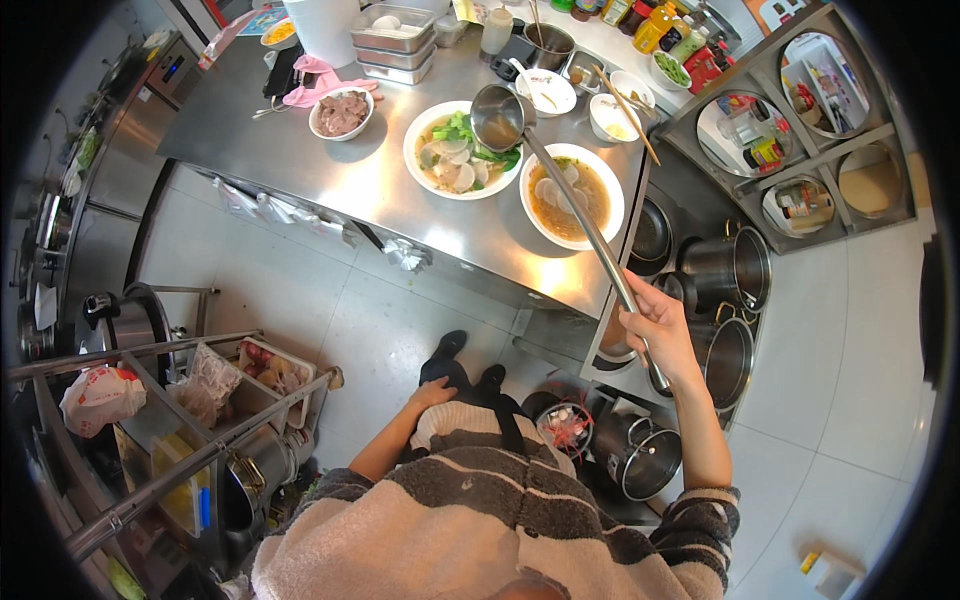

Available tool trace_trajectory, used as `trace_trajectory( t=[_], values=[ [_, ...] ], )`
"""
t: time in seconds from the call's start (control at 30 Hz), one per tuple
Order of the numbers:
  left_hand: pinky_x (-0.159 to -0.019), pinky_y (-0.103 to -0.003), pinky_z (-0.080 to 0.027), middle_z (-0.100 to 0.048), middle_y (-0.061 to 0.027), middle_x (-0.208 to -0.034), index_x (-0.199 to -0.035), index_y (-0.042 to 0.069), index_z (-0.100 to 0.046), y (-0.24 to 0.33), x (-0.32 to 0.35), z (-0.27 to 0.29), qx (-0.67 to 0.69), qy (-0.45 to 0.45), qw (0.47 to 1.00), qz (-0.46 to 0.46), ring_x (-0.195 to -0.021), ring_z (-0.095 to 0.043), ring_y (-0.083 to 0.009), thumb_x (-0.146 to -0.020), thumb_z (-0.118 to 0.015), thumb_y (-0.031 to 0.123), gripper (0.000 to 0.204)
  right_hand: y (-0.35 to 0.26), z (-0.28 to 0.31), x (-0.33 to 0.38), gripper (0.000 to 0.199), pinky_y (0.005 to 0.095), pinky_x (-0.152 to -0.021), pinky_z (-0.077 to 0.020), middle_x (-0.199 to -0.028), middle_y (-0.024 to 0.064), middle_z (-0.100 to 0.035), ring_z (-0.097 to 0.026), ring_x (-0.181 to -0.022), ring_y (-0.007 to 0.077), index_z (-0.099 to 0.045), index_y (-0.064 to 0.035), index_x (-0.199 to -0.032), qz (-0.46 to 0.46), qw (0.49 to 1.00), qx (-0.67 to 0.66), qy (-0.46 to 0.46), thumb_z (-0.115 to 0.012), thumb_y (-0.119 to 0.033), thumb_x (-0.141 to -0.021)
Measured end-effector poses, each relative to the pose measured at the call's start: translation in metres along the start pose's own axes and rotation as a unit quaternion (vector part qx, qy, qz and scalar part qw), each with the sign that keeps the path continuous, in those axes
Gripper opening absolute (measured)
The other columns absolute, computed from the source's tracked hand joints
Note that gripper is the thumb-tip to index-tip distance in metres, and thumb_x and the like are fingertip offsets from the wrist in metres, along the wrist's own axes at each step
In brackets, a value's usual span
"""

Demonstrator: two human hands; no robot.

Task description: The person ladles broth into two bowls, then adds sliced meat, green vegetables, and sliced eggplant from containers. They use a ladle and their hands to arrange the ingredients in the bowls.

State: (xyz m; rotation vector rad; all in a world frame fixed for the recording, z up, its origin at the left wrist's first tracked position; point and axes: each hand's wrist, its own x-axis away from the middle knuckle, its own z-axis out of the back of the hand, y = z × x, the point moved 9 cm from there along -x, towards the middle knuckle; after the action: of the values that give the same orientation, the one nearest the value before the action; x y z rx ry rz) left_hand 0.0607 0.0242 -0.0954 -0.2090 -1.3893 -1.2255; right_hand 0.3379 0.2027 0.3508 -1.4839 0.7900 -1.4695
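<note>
My right hand (660, 335) grips the long handle of a steel ladle (500, 118), whose cup hangs tilted over the right rim of a white bowl (440, 125) with greens, white slices and broth. Right of it a second white bowl (612, 200) holds brown broth with white slices; the ladle handle crosses above it. My left hand (432, 396) rests against my body near the waist, holding nothing that I can see. Both bowls stand on a steel counter (300, 150).
A small bowl of raw meat (341, 112), stacked steel trays (395, 40), small white bowls, chopsticks and sauce bottles (660, 25) crowd the counter's far side. Steel pots (738, 265) stand at the right, a shelf unit (800, 120) beyond. A rack with pots and bags (100, 395) stands at the left.
</note>
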Motion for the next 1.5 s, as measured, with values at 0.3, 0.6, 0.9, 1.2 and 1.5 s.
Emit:
trace_trajectory(
  t=[0.3,0.6,0.9,1.2,1.5],
  values=[
    [-0.109,-0.04,-0.035,-0.048,-0.0201,-0.138,-0.141,0.011,-0.043,-0.001,0.0,0.0,0.006,-0.001,1.0,-0.002,-0.129,-0.044,-0.0388,-0.083,-0.054,0.052,0.072,0.012,-0.003,-0.011,0.057,0.0183,-0.042,-0.0322,-0.077,-0.0024,-0.055,-0.039,-0.048,0.0023,-0.045,-0.0053,-0.14,0.037,0.999,0.011,-0.002,-0.051,0.005,-0.085],
    [-0.108,-0.041,-0.035,-0.048,-0.0189,-0.139,-0.142,0.013,-0.042,0.0,0.004,0.002,0.014,-0.015,1.0,0.019,-0.129,-0.044,-0.0381,-0.083,-0.054,0.052,0.073,0.014,-0.008,-0.014,0.057,0.0184,-0.047,-0.0344,-0.11,0.0037,-0.06,-0.041,-0.059,0.0015,-0.038,0.003,-0.141,0.009,0.999,0.034,-0.015,-0.051,0.01,-0.087],
    [-0.108,-0.04,-0.035,-0.047,-0.0186,-0.14,-0.143,0.014,-0.041,-0.001,0.003,0.001,0.007,-0.014,1.0,0.016,-0.13,-0.043,-0.0369,-0.084,-0.053,0.053,0.072,0.02,-0.008,-0.015,0.058,0.0213,-0.046,-0.0357,-0.088,0.0005,-0.059,-0.041,-0.052,0.0029,-0.044,-0.0042,-0.141,0.022,0.998,0.051,-0.001,-0.053,0.007,-0.085],
    [-0.109,-0.04,-0.034,-0.045,-0.0183,-0.141,-0.144,0.014,-0.04,0.0,0.002,0.001,-0.001,-0.022,1.0,0.018,-0.131,-0.043,-0.0361,-0.084,-0.053,0.053,0.072,0.02,-0.001,-0.01,0.06,0.0251,-0.054,-0.0411,-0.076,0.0033,-0.055,-0.044,-0.059,0.0067,-0.045,-0.0049,-0.14,0.051,0.978,0.199,0.023,-0.057,0.002,-0.082],
    [-0.109,-0.039,-0.034,-0.044,-0.0182,-0.142,-0.143,0.012,-0.04,0.001,0.001,0.002,-0.001,-0.023,1.0,0.007,-0.131,-0.042,-0.036,-0.084,-0.054,0.052,0.073,0.027,0.0,-0.014,0.057,0.0185,-0.048,-0.0337,-0.093,0.0,-0.058,-0.041,-0.059,0.0013,-0.039,0.0017,-0.141,0.077,0.976,0.206,0.009,-0.051,0.01,-0.086]
  ],
)
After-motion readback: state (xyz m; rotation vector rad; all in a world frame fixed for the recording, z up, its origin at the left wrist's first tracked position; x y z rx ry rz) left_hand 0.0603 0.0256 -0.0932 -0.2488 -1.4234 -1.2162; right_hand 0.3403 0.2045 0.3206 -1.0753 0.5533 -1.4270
